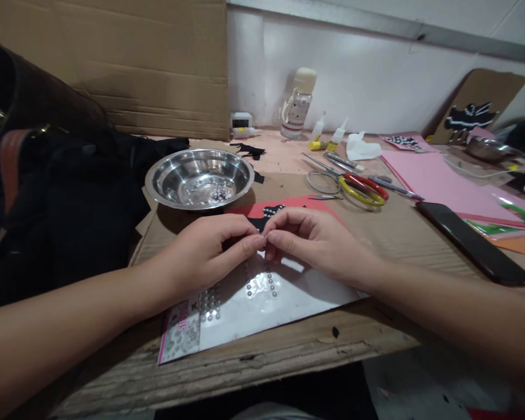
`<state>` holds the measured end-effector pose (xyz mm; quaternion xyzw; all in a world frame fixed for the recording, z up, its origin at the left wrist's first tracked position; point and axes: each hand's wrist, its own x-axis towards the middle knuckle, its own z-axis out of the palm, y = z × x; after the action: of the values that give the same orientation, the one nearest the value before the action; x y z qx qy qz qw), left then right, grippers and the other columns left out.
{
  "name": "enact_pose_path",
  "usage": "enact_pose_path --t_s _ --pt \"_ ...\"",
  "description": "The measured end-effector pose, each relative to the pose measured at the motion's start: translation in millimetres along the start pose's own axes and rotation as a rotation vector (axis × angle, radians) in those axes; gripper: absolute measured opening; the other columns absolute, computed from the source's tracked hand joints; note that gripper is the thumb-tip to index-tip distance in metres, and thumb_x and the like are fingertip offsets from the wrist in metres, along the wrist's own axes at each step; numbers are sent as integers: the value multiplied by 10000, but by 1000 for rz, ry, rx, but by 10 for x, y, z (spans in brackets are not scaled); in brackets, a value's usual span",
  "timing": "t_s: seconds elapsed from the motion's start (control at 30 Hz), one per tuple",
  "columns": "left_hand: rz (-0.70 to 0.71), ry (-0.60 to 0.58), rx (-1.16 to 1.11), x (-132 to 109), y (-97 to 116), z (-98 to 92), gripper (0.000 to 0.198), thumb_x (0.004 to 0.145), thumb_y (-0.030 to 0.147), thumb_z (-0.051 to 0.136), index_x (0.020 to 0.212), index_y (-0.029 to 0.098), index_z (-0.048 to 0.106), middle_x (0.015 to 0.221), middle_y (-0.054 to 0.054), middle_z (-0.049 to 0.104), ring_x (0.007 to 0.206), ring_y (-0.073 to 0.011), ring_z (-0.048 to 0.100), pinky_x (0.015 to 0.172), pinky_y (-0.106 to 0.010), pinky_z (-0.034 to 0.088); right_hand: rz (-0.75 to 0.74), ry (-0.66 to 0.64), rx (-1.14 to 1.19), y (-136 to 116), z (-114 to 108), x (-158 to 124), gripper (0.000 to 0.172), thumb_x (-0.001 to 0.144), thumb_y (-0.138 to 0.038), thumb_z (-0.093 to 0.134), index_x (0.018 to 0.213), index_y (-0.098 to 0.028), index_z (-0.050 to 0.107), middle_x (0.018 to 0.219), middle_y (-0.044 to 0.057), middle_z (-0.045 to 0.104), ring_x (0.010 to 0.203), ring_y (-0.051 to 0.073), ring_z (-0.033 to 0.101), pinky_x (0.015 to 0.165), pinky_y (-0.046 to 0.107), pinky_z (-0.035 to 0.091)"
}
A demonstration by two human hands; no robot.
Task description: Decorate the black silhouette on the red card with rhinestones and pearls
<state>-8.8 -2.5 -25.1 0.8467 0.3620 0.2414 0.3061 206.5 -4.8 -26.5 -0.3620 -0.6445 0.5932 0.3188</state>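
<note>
My left hand (221,248) and my right hand (308,236) meet fingertip to fingertip over the work board. Both are closed in a pinch on something too small to make out, perhaps one tiny pale piece between them. Beneath them lies a white sheet (315,291) bearing rows of round silvery pearl stickers (210,303), with a pink-edged printed label (179,332) at its left end. Just beyond the fingers, partly hidden, a black cut-out edged with pearls (272,211) rests on red paper (249,207). Behind my left hand stands a steel bowl (157,186) holding a small heap of beads (220,194).
Scissors (362,189) and tweezers lie at the back right, near glue bottles (338,135) and a drinking bottle (298,105). A black phone (472,240) and pink sheets (455,184) lie right. Dark fabric (91,198) crowds the left. The wooden edge (245,364) is in front.
</note>
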Motion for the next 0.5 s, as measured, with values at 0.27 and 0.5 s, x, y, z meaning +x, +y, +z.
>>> enact_pose_path --t_s 0.27,0.5 --pt "14 -6 -20 -19 7 3 300 1014 320 499 885 199 741 841 2 731 768 -137 654 702 -255 469 -15 -9 -42 -18 50 -36 98 1004 -246 573 940 -178 603 765 -25 676 710 89 665 654 207 522" --pt "40 -16 47 -20 1 2 290 1002 314 501 881 188 732 840 -15 729 766 -149 647 698 -270 460 -81 -24 -132 4 37 -59 79 1006 -251 568 962 -188 586 788 -22 666 721 97 643 637 218 497"
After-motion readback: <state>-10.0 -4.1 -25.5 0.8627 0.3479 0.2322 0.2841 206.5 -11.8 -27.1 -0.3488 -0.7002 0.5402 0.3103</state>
